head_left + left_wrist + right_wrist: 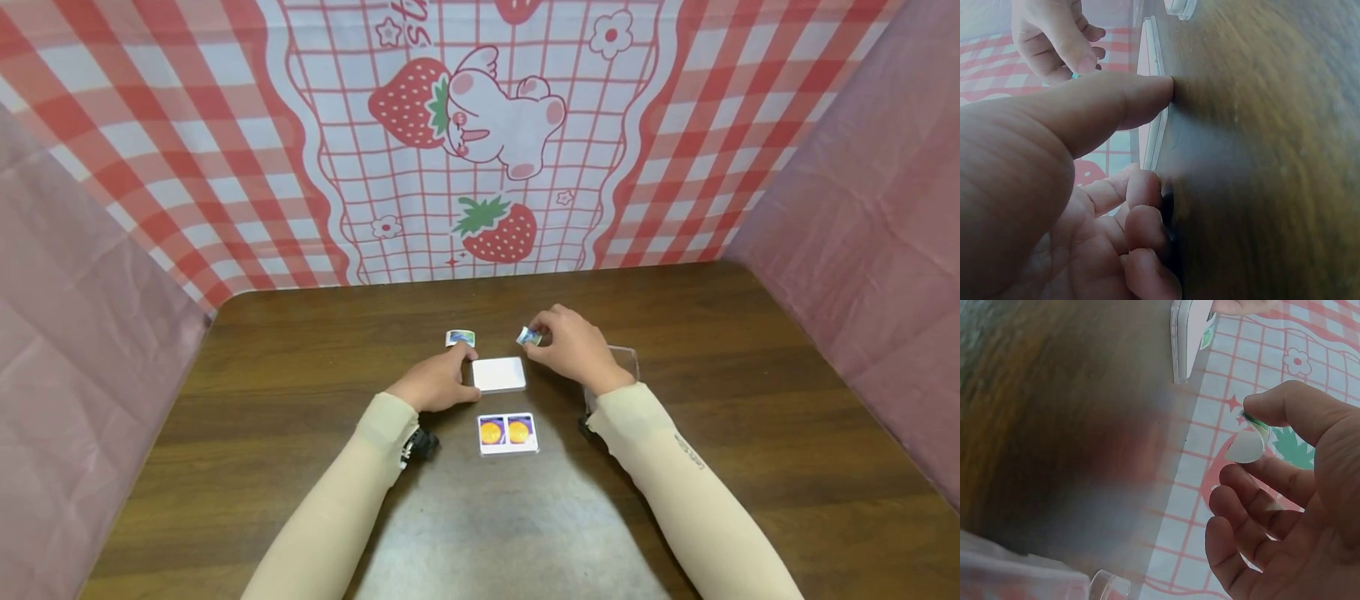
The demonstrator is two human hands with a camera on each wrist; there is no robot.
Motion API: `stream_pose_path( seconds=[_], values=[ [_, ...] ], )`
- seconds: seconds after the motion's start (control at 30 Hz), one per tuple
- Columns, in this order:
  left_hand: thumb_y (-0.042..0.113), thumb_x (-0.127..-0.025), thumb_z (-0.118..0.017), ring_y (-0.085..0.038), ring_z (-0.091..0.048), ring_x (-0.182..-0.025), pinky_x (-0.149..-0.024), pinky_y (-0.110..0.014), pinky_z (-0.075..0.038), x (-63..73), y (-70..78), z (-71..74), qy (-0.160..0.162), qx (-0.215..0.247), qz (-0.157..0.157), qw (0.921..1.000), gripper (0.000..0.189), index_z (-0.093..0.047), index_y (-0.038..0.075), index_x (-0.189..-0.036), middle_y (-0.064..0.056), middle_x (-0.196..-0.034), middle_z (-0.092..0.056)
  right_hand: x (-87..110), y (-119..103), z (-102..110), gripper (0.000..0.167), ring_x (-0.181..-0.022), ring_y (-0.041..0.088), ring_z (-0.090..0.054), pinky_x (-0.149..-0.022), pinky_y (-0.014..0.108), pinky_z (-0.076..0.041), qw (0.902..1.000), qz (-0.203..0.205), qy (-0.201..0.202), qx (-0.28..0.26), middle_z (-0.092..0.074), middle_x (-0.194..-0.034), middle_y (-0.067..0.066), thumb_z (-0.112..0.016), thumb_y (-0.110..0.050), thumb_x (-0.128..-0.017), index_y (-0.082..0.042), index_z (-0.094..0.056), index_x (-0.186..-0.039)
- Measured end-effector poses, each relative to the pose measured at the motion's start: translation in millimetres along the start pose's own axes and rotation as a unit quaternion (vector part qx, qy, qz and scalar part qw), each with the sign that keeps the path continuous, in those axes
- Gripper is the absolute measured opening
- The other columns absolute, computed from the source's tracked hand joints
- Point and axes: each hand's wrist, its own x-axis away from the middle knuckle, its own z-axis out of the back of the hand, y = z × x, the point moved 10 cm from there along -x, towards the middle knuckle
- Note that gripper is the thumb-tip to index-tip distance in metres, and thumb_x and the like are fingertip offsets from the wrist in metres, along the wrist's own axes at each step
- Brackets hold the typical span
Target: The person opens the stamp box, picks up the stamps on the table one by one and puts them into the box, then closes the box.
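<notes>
My left hand (438, 379) rests on the table at the left end of a flat white rectangular slab (498, 374). Its thumb and forefinger hold that end by the near and far edges, while the other fingers (1147, 228) are loosely bent. Between thumb and forefinger my right hand (570, 346) pinches a small curled picture sticker (1249, 445), white-backed with blue and green print, just above the table. A similar picture sticker (460, 337) lies beyond my left fingertips. Nearer me is a white slab with two orange-and-purple pictures (508, 433).
A clear plastic box (624, 360) stands partly hidden under my right wrist. The brown wooden table (315, 350) ends against a strawberry-patterned checked cloth (480, 167) at the back. Pink cloths (847, 217) hang at both sides.
</notes>
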Motion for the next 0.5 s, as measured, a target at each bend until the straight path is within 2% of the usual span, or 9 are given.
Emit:
stream_pose_path(
  seconds=[0.3, 0.5],
  values=[
    [0.037, -0.094, -0.076, -0.018, -0.061, -0.085, -0.08, -0.038, -0.05, -0.7, -0.3, 0.2, 0.001, -0.002, 0.0, 1.0, 0.06, -0.047, 0.016, -0.142, -0.004, -0.097, -0.063, 1.3, 1.6, -3.6, 0.031, -0.097, 0.023, -0.061, -0.078, 0.044, -0.053, 0.9999, 0.008, -0.007, -0.011, -0.063, -0.105, 0.006, -0.078, -0.031, -0.091, -0.009, -0.073, -0.112],
    [0.037, -0.094, -0.076, -0.018, -0.061, -0.086, -0.081, -0.039, -0.049, -0.7, -0.7, 0.2, -0.001, 0.001, -0.001, 1.0, 0.06, -0.047, 0.017, -0.143, -0.004, -0.097, -0.063, 2.3, 4.4, -2.1, 0.031, -0.095, 0.023, -0.061, -0.078, 0.043, -0.053, 0.9998, 0.014, 0.002, -0.011, -0.063, -0.104, 0.005, -0.078, -0.032, -0.092, -0.008, -0.073, -0.112]
  ],
)
